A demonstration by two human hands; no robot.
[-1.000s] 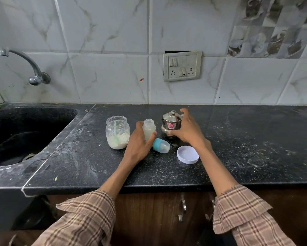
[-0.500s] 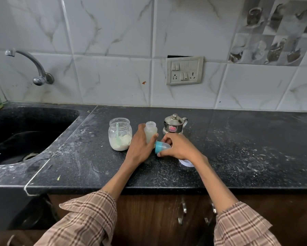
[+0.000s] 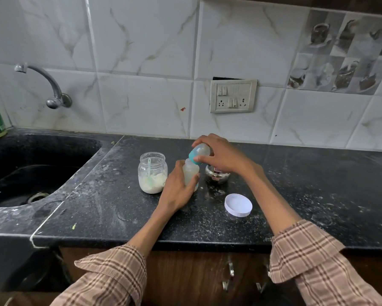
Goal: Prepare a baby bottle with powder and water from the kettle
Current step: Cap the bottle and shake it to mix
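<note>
My left hand (image 3: pixel 178 189) grips the baby bottle (image 3: pixel 191 174), which stands upright on the black counter (image 3: pixel 110 208) and holds a cloudy liquid. My right hand (image 3: pixel 222 157) holds the bottle's cap (image 3: pixel 199 152), teal ring and clear dome, tilted right above the bottle's neck. The small steel kettle (image 3: pixel 217 176) sits just behind and right of the bottle, half hidden under my right hand. A glass jar (image 3: pixel 152 175) of white powder with a pale green scoop inside stands open to the left.
The jar's white lid (image 3: pixel 238 204) lies upside down on the counter to the right. A black sink (image 3: pixel 31 171) with a wall tap (image 3: pixel 51 89) is at the left. Spilled powder dusts the counter. A switch plate (image 3: pixel 233 96) is on the tiled wall.
My right hand left the kettle, picked the teal cap up from the counter and lifted it over the bottle's neck. My left hand stayed on the bottle.
</note>
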